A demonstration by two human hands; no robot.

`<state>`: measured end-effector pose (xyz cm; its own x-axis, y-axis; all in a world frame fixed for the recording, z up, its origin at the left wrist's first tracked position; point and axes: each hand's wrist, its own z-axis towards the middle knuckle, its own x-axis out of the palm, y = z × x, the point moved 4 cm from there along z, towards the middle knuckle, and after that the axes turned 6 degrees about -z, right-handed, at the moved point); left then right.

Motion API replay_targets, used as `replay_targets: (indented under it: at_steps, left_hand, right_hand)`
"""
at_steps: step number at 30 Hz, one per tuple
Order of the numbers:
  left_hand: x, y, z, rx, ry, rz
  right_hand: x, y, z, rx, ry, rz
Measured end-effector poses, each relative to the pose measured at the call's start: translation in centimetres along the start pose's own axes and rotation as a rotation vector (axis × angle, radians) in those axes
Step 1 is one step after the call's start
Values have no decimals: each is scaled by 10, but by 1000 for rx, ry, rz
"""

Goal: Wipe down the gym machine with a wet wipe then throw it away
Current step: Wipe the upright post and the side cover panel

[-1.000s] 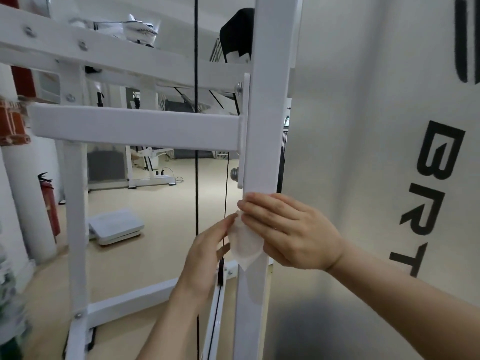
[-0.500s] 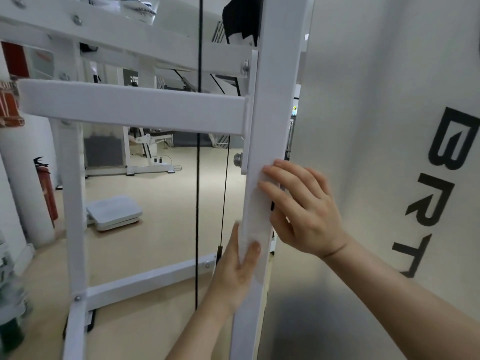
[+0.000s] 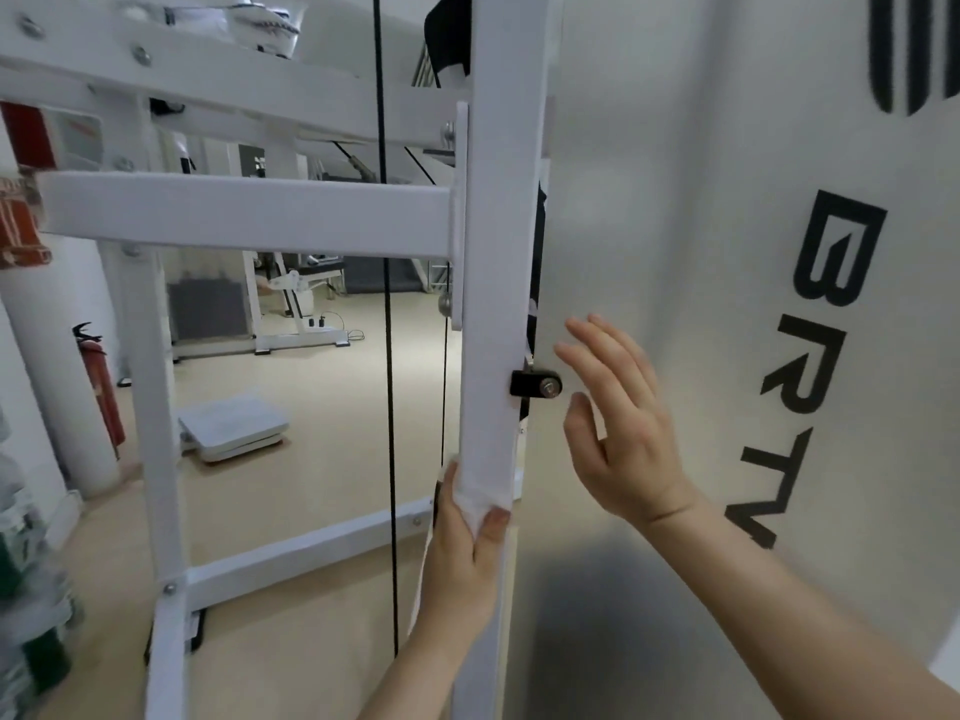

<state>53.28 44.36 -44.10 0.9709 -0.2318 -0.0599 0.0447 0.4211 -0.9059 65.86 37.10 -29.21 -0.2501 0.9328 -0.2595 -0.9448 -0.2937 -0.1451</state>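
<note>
The wet wipe is a thin white sheet, creased and bunched, and hard to tell from the white paint beneath it. It is pressed flat against the front of the gym machine's upright post, low down, below the black bracket bolted to the post's right edge. A pale strip runs down beside the wrist on the left. It may be a loose tail of the wipe, though the view is too soft to be sure.

The left hand reaches up from below and grips the post with the wipe trapped under it. Its thumb lies on the front face, and its other fingers curl round the left edge of the post, pinning the sheet against the metal.

The right hand is off the post, raised in front of the white panel with black lettering. Its palm is turned toward the post, and its fingers are straight and spread apart, holding nothing. Its fingertips sit just beside the bracket without clearly touching it.

A black cable hangs straight down to the left of the post, passing behind the crossbar.
</note>
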Motion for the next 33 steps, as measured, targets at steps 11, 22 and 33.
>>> replay_targets:
  at_steps: [11, 22, 33]
  left_hand:
    - [-23, -102, 15, 257, -442, 392]
    - [-4, -158, 10, 208, 7, -66]
    - [10, -190, 62, 904, -137, 579]
  right_hand:
    - [6, 0, -13, 78, 6, 88]
    - [-35, 1, 7, 383, 318, 536]
    - [-44, -24, 33, 268, -130, 16]
